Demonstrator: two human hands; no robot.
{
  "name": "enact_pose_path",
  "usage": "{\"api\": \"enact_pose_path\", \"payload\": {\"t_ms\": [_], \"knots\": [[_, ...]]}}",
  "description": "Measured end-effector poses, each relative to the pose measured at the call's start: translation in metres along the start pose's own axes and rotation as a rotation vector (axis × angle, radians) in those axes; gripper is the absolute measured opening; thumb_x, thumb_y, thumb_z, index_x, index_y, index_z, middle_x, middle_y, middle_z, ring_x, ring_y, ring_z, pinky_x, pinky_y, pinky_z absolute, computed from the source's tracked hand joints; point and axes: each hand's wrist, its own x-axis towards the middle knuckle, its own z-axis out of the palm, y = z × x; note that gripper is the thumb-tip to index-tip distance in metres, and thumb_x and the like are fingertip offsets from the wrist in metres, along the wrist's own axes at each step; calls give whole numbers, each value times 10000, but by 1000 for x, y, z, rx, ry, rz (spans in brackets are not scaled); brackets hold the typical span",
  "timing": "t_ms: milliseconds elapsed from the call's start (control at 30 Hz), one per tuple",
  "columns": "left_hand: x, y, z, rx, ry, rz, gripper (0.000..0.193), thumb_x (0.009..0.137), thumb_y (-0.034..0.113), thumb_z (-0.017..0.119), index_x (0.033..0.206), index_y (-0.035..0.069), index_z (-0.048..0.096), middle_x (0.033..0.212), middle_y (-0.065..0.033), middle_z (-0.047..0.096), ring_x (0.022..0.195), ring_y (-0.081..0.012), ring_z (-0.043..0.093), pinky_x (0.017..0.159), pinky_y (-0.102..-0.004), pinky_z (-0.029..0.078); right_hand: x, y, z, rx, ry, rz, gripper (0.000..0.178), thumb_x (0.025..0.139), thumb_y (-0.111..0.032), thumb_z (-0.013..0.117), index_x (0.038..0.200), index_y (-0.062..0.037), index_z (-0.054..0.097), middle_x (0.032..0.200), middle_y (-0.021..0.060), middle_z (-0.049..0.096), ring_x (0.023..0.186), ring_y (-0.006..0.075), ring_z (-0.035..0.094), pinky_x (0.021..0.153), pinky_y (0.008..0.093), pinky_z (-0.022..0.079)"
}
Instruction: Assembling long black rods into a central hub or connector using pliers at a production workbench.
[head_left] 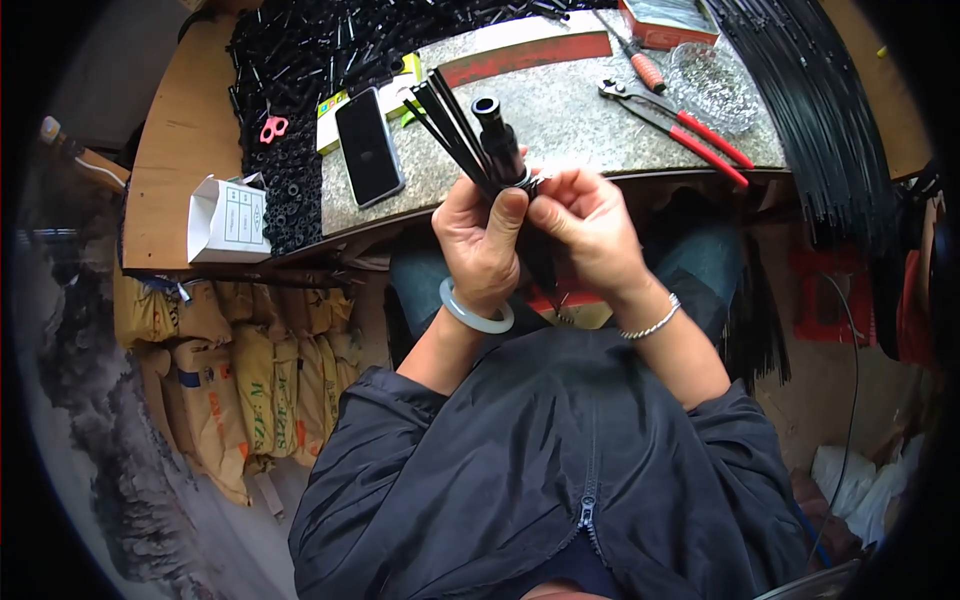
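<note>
Above my lap, at the table's near edge, my left hand [482, 235] is closed around what looks like an umbrella frame, with a black tube [497, 140] standing upright, its round open end up. Several thin black ribs [447, 125] fan up and to the left beside the tube. My right hand [592, 228] is closed in a pinch at the collar near the tube's foot, thumb and forefinger pressed together. A small shiny bit shows at those fingertips, too small to make out. The lower part of the frame hangs below my hands, partly hidden by them.
On the table lie a phone [368, 148], red-handled pliers [690, 135], a screwdriver [647, 70] and a clear dish [714, 88] of small metal pieces. Black parts [300, 60] pile up at the left; long black ribs [800, 100] lie right. A white box [230, 221] and pink scissors [273, 125] sit left.
</note>
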Motion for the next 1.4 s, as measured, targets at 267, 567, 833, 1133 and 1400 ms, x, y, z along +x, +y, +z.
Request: {"api": "enact_pose_path", "payload": {"t_ms": [267, 567, 833, 1133, 1400], "knots": [[3, -1, -5, -116, -42, -63, 510, 866, 325, 634, 1190, -45, 502, 972, -131, 645, 902, -214, 644, 837, -347, 521, -3, 3, 5, -7, 51, 31, 128, 794, -76, 734, 851, -23, 632, 814, 24, 644, 710, 66, 576, 647, 216, 484], [3, 3, -1, -198, -1, -62, 449, 852, 271, 674, 1159, -34, 553, 962, -111, 657, 820, -151, 638, 784, -280, 508, -3, 5, 4, -27, 12, 44, 134, 816, -117, 719, 875, -17, 650, 777, 7, 635, 675, 60, 570, 582, 207, 477], [4, 1, -5, -232, -29, -97, 421, 857, 266, 668, 1148, -21, 566, 980, -105, 658, 857, -154, 642, 832, -276, 487, 5, 5, 4, -23, -19, 64, 118, 833, -50, 684, 927, -23, 618, 929, 15, 642, 824, 60, 579, 763, 211, 477], [-3, 0, -4, -253, -29, -69, 445, 846, 266, 678, 1173, -6, 546, 1030, -101, 640, 900, -166, 633, 851, -298, 487, -1, -2, 4, 71, -27, 149, 174, 831, -105, 697, 964, -10, 636, 975, 27, 646, 840, 58, 576, 776, 199, 459], [-5, -5, -6, -241, -67, -102, 556, 859, 374, 627, 1212, -26, 472, 1048, -129, 614, 992, -205, 594, 945, -345, 432, 11, 1, -5, 195, -149, 110, 131, 816, -147, 723, 808, -43, 644, 896, 3, 637, 767, 66, 554, 712, 208, 457]]}}
